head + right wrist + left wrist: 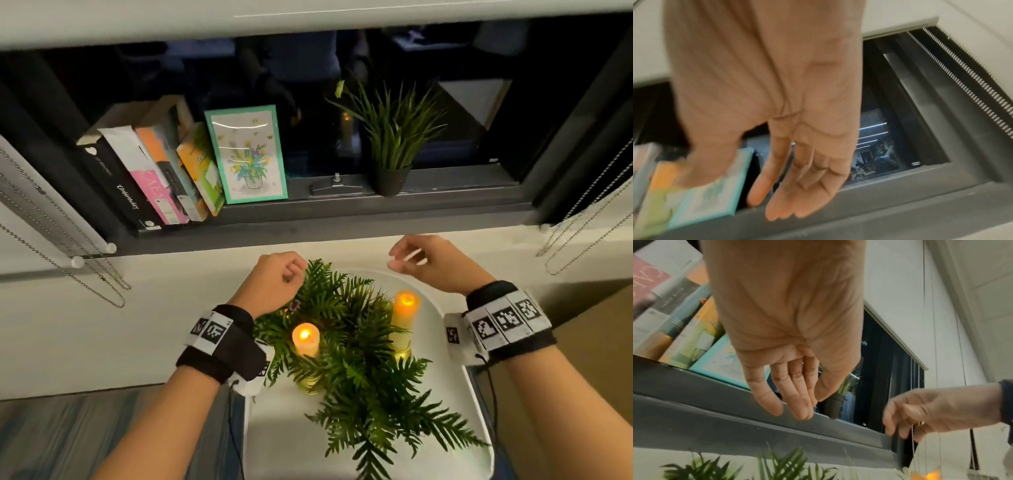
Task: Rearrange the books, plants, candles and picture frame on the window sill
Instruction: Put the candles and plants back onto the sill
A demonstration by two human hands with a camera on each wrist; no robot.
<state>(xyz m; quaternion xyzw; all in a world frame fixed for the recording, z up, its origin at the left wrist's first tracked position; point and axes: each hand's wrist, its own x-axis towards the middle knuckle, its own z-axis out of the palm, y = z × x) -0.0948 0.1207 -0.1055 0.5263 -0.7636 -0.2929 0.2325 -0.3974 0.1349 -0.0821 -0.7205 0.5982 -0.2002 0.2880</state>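
Below both hands (277,277) (424,260), fern (346,329) and candles (306,337) wait.
Fingers loose, holding nothing; books (150,174) lean beyond on the sill (342,219).

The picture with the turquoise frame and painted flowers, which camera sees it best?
The head view. The turquoise-framed flower picture stands whole and sharp on the dark sill, leaning beside the books. In the left wrist view the left hand hides most of it. In the right wrist view it is blurred, partly behind the right hand.
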